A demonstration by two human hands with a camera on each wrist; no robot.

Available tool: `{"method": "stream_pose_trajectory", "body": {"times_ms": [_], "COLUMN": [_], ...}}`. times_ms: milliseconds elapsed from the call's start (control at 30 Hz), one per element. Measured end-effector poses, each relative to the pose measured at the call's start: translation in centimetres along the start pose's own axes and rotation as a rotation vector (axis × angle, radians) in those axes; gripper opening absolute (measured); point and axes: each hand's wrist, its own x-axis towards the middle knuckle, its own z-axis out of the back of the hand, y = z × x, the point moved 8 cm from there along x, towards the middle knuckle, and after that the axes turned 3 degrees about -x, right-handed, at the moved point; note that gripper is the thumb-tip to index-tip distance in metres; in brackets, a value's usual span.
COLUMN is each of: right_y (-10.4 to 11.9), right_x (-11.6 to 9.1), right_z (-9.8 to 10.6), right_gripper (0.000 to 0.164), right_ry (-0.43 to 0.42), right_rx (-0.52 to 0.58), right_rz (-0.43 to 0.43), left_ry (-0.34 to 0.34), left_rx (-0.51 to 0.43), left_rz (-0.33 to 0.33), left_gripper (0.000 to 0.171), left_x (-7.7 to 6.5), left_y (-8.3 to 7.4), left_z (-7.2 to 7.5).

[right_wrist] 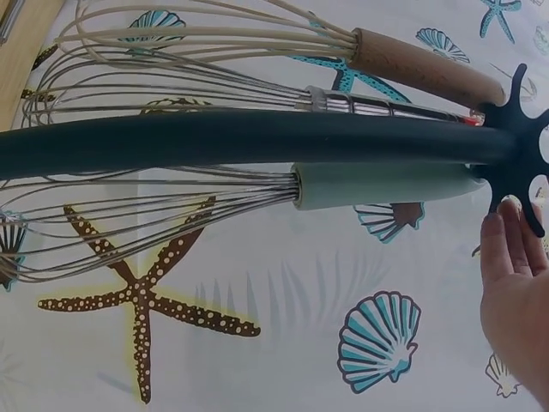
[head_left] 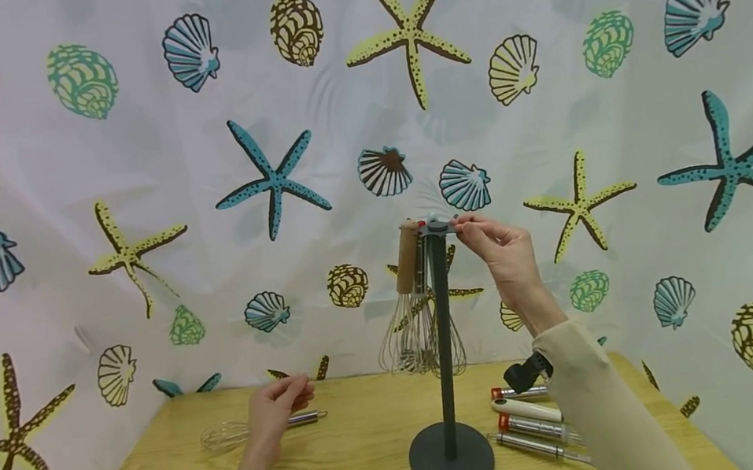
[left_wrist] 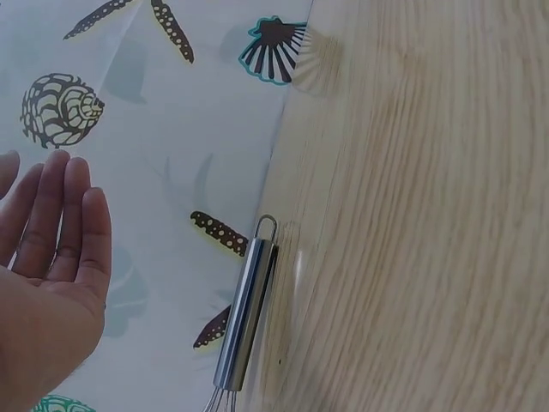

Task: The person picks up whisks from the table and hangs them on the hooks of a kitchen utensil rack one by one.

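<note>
My right hand [head_left: 511, 257] pinches one hook at the top of a dark utensil stand [head_left: 444, 337], whose round base rests on the table. From other hooks hang a wooden-handled whisk [right_wrist: 420, 69], a metal-handled whisk [right_wrist: 386, 107] and a pale green-handled whisk [right_wrist: 386, 184], their wire loops down. In the right wrist view, the fingertips meet a hook of the star-shaped top [right_wrist: 515, 142]. My left hand [head_left: 274, 411], fingers relaxed and holding nothing, hovers over a steel whisk [left_wrist: 244, 318] lying at the back left of the table; in the head view it covers this whisk's middle.
Right of the base lie several utensils side by side, among them a white-handled one [head_left: 526, 410] and a steel-handled one [head_left: 533, 445], partly hidden by the right forearm. A shell-and-starfish patterned sheet [head_left: 350, 254] rises behind and beside the wooden table [head_left: 349, 461].
</note>
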Motion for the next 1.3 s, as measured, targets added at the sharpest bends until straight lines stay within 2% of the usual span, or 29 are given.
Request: {"method": "stream_pose_trajectory", "body": {"times_ms": [233,367,567,700,833,1000,1300], "right_y": [-0.2,-0.1,0.1,0.0,0.0,0.1,-0.3], "right_x": [0.0,0.1,0.4,0.5,0.5,0.5,0.3], "right_z": [0.2,0.2,-0.2,-0.2,-0.1,0.1,0.2], "right_gripper": [0.022,0.023,0.021,0.024,0.026,0.024,0.021], "right_ry": [0.027,0.032,0.085,0.131,0.156,0.150,0.146], "right_rx": [-0.063,-0.090,-0.012,0.047,0.059,0.051,0.074], "right_rz": [-0.021,-0.044,-0.076,-0.109,-0.123,-0.110,-0.118], "left_ry": [-0.009,0.011,0.066,0.081,0.094,0.126,0.149], "left_rx": [0.038,0.060,0.075,0.133,0.184,0.224,0.311], "left_rz": [0.030,0.035,0.060,0.076,0.082,0.080,0.091], "left_gripper": [0.042,0.048,0.046,0.045,0.043,0.044,0.039], "left_x": [0.5,0.9,1.6,1.8,1.7,1.9,2.4], "left_y": [0.5,0.9,1.9,2.4,2.6,2.9,3.8], "left_z": [1.5,2.2,3.1,3.8,3.9,3.9,5.0]}}
